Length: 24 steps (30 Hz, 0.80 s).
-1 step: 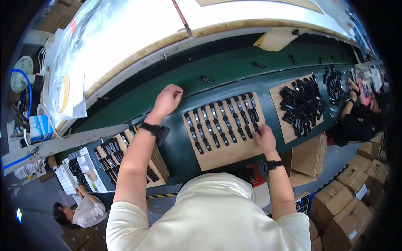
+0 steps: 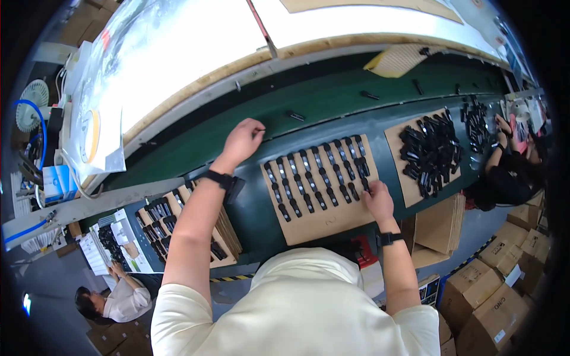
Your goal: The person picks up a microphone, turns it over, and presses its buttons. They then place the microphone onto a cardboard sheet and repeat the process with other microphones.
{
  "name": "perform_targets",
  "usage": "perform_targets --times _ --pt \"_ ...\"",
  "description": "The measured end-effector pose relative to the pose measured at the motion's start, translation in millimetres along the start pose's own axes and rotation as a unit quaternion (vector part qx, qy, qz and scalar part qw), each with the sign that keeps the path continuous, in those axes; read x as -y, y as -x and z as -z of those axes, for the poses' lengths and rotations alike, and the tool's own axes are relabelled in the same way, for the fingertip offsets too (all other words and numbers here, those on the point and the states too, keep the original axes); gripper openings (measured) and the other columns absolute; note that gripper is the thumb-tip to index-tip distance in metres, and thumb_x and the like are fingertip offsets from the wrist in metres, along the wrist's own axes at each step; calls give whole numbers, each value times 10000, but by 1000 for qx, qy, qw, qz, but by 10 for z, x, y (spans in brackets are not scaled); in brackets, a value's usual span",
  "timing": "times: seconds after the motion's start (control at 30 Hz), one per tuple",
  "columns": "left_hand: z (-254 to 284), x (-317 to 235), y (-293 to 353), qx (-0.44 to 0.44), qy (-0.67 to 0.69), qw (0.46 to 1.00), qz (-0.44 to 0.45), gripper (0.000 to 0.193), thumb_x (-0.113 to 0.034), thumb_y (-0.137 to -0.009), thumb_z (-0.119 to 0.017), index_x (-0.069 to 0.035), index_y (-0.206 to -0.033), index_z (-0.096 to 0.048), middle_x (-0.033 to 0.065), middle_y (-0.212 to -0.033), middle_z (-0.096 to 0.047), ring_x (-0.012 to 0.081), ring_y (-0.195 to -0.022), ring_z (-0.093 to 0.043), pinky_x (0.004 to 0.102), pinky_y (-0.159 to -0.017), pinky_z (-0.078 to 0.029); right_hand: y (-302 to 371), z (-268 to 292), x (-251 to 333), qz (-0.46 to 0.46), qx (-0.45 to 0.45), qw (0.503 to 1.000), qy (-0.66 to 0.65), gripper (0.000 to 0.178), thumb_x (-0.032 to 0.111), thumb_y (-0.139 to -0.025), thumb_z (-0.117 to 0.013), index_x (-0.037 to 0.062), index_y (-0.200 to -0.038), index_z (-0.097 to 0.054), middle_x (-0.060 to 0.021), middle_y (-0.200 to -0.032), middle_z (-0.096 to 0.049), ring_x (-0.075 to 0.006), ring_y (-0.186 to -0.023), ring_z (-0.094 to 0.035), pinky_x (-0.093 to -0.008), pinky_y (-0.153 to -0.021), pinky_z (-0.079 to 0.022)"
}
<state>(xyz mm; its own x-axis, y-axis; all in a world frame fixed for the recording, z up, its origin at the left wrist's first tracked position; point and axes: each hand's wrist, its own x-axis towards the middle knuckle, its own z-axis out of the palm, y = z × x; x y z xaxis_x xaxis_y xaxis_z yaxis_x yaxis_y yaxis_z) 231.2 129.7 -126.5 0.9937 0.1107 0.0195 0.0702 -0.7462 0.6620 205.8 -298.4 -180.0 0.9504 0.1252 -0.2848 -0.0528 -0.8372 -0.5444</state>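
A sheet of brown cardboard (image 2: 332, 222) lies in front of me, bearing rows of small black tubular pieces (image 2: 309, 183) with shiny grey middles. At the right end of the nearest row, my right hand (image 2: 378, 202) has its fingertips closed on one black tubular piece (image 2: 366, 187). My left hand (image 2: 242, 141) hovers beyond the sheet's far left corner, by the green belt's edge. Its thumb and fingers are pinched together; what they may hold is too small to make out. A loose black piece (image 2: 295, 115) lies on the green belt (image 2: 332, 107) just past that hand.
A second cardboard sheet (image 2: 405, 191) at right carries a heap of black pieces (image 2: 428, 148). Stacked sheets with more pieces (image 2: 159, 210) stand at left. A white-topped shelf with a wooden edge (image 2: 332, 43) overhangs the belt. Co-workers sit at far left (image 2: 122, 296) and right (image 2: 510, 172).
The whole view has shifted slightly, so the scene sits a little lower. Both hands keep nearly the same place and grip.
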Motion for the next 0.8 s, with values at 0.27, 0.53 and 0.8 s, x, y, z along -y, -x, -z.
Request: perform_targets --times 0.27,0.53,0.8 --pt "-569 288 -611 54 -76 993 -79 227 -108 -817 -659 -29 -1025 -618 141 -966 -605 299 -892 -636 370 -781 -520 128 291 173 22 -9 1000 -19 193 69 -838 -646 50 -1003 -548 -134 -941 -552 -289 -707 -596 -360 -632 -490" --pt "-643 390 -637 99 -92 991 19 263 -138 -817 -671 -47 -1057 -617 144 -950 -637 337 -873 -637 393 -781 -517 128 335 611 128 -16 988 -83 209 -30 -836 -611 33 -1026 -552 -116 -942 -542 -207 -674 -556 -275 -625 -464" --pt "-168 -380 247 63 261 957 110 200 -83 -848 -675 -6 -1021 -612 93 -877 -670 169 -759 -642 292 -713 -505 164 427 1562 236 14 950 -202 291 -28 -810 -640 47 -1080 -561 -107 -1027 -554 -193 -742 -562 -280 -670 -470"
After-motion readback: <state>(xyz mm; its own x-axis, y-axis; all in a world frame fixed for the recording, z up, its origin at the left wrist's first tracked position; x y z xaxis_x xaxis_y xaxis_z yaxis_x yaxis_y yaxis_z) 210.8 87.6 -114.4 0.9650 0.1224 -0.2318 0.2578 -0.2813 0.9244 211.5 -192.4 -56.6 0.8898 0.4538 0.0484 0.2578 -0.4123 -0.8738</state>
